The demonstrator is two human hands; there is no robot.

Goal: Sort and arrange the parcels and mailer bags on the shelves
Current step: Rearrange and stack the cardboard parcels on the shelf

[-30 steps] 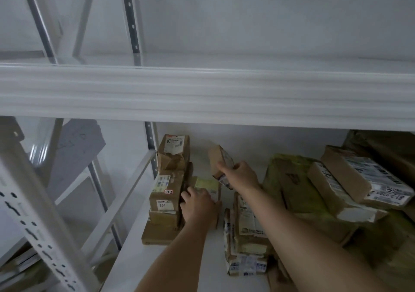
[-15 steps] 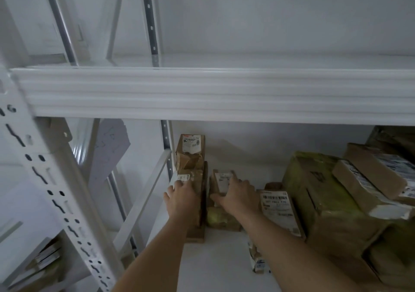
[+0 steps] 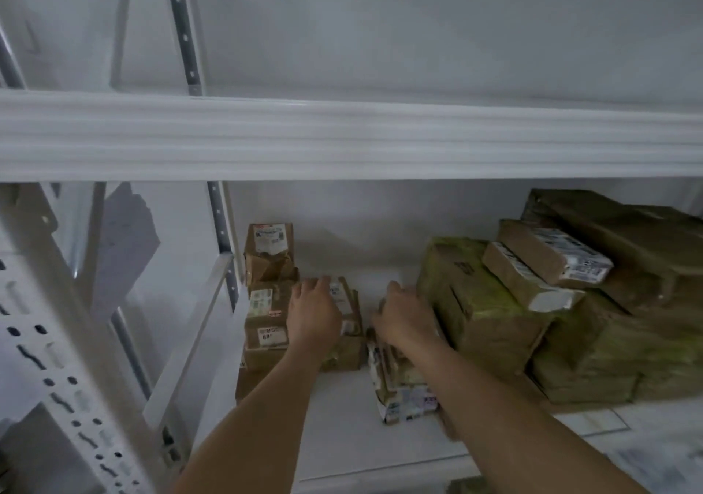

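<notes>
On the white lower shelf point(image 3: 342, 417), a stack of brown boxes point(image 3: 266, 326) stands at the far left. Beside it sits a shorter pile topped by a small labelled parcel point(image 3: 348, 303). My left hand point(image 3: 314, 316) rests on that parcel's top left, fingers relaxed. Right of it stands a row of thin upright parcels point(image 3: 399, 398). My right hand point(image 3: 403, 320) grips the top of this row, thumb on its left side. The row leans against a large green-taped parcel point(image 3: 471, 303).
More green-taped parcels point(image 3: 593, 360) and two long brown boxes point(image 3: 551, 261) are piled at the right. The upper shelf's beam point(image 3: 342, 136) runs just above. A perforated upright point(image 3: 57, 360) stands at the left. Bare shelf lies in front of the stacks.
My left hand moved from the left stack onto the small parcel. My right hand left that parcel and went right to the upright row. The view shifted right.
</notes>
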